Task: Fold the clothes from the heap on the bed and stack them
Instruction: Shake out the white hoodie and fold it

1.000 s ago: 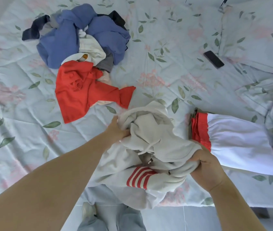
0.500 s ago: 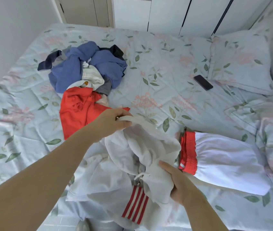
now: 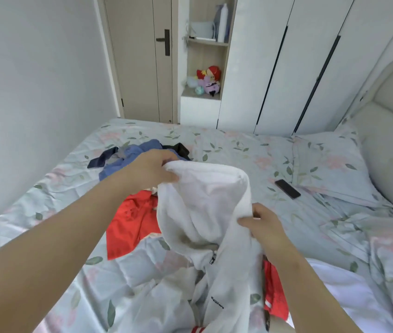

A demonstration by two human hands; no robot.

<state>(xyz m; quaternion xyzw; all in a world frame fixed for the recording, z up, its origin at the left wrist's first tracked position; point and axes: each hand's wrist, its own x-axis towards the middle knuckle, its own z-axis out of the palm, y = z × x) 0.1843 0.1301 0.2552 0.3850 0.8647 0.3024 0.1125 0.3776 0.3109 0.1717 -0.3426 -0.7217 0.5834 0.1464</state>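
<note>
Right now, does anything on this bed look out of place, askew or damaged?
Only the black phone stands out: it lies loose on the bed beside the pillow, apart from the heap. The left hand and right hand grip the white hoodie, as folding calls for. Nothing looks spilled or damaged.

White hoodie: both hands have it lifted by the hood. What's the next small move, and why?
Probably shake the white hoodie out and lay it flat on the bed. The left hand and right hand grip the hood's edge, but its body lies bunched below, too crumpled to fold.
</note>
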